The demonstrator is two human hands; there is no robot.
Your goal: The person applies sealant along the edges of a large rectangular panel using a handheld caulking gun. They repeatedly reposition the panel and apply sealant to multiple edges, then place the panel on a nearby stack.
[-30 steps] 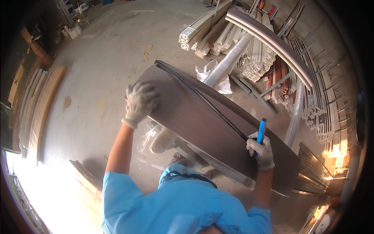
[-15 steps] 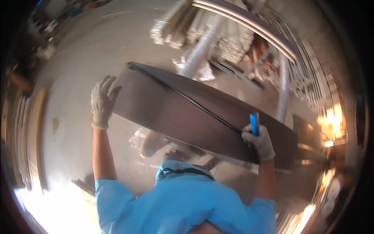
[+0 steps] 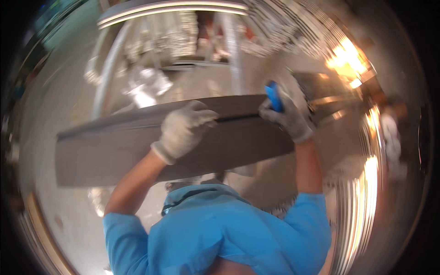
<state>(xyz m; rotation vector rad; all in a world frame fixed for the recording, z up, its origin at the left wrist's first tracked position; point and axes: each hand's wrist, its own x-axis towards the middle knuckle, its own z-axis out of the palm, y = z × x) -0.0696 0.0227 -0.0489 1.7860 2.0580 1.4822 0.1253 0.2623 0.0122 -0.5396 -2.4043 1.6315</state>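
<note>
the left hand [image 3: 181,133] over the dark board [image 3: 130,153], the right hand [image 3: 288,117] at its right end.
compared with half a second ago, the board, then slanting, lies nearly level across mid-frame; the left hand, then off its left end, is above its middle, fingers loosely bent near the black strip [image 3: 239,118]; blur hides whether they pinch it. the right hand grips the upright blue tool [image 3: 273,96]; whether it also pinches the strip cannot be told. the left hand covers part of the board, and the shirt [image 3: 220,229] fills the lower centre. around: a second panel [image 3: 174,7] at the top, profiles [image 3: 160,39] below it, a white bag [image 3: 146,85] at upper left, planks [image 3: 45,229] at lower left.
</note>
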